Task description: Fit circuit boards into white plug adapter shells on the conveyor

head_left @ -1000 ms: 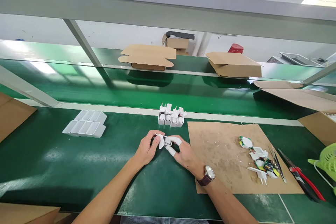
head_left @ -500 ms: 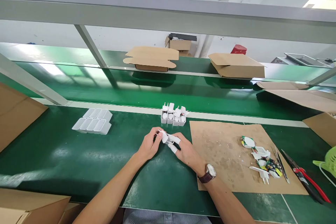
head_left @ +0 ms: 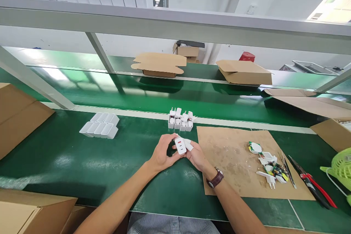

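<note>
A white charger (head_left: pixel 180 146) is held between both hands above the green bench, its face with a red port and two dark slots turned up toward me. Fingers of my left hand (head_left: pixel 163 153) grip it from the left side. On its right side my right hand (head_left: pixel 196 155) also grips it, with white covers on some fingertips. Just beyond the hands stand several open white charger housings (head_left: pixel 180 122), with plug pieces sticking out of their tops. Left of them sit several empty white casings (head_left: pixel 100 126) in two rows.
Brown cardboard (head_left: pixel 227 164) lies at the right, bearing circuit boards and charger parts (head_left: pixel 274 170) and tweezers (head_left: pixel 290 172). Red-handled pliers (head_left: pixel 312 182) and a green fan (head_left: pixel 341 170) are farther right. Cardboard boxes (head_left: pixel 35 208) flank the left edge; a metal rail (head_left: pixel 175 25) crosses above.
Both hands have turned the charger, so its port face now points up instead of its open inside. My view has tilted slightly upward and shifted right.
</note>
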`<state>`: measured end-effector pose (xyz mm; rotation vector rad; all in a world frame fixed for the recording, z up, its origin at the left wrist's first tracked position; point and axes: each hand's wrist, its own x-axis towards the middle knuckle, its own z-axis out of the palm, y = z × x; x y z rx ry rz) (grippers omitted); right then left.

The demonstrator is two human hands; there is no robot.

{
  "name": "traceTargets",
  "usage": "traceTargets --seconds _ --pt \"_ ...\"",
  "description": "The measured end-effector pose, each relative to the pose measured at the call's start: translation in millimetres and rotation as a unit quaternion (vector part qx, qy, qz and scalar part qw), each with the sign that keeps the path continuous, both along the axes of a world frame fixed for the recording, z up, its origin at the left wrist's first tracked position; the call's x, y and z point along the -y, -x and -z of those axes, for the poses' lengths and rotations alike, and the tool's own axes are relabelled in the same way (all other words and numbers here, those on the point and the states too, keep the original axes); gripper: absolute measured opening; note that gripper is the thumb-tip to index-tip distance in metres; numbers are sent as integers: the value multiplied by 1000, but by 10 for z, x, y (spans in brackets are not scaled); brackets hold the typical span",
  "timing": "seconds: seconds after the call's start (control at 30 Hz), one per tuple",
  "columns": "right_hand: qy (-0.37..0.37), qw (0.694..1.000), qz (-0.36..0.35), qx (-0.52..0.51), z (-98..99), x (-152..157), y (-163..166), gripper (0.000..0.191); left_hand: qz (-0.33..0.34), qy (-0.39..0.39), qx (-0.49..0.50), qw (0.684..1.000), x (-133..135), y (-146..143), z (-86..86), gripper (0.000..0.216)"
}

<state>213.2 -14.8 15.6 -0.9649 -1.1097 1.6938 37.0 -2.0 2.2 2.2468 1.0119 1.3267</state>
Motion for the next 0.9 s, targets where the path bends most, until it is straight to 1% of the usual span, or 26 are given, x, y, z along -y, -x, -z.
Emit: traceTargets --seconds 0.1,0.2,0.27,0.33,0.4,0.47,0.53,0.6,0.7,0.8,0.9 --pt "-14 1000 12 20 34 -6 4 53 6 4 2 1000 -11 16 -2 69" --pt "-63 995 61 55 88 0 3 53 12 -21 -5 1000 -11 30 -27 70" --pt "-112 986 88 86 110 12 -3 52 -9 -37 -13 999 -18 54 -43 68" --pt "-157 978 93 100 122 14 -27 47 -52 -36 -1 998 -54 102 -46 67" --pt "-188 969 117 110 140 -20 -86 43 -108 -5 39 993 -143 177 -33 66" --pt "-198 953 185 137 182 -109 -189 41 -164 48 90 981 -295 266 -11 68" --pt "-183 933 253 177 247 -251 -322 42 -195 113 126 966 -491 350 10 68" --pt "-163 923 277 212 314 -413 -448 44 -183 183 133 957 -692 404 27 68" --pt "-148 924 262 239 370 -605 -545 46 -130 271 118 947 -910 404 49 67" --pt "-141 928 245 244 355 -677 -514 46 -107 299 119 941 -982 339 82 64" --pt "-134 935 224 241 313 -677 -435 45 -119 305 135 935 -967 262 128 60"
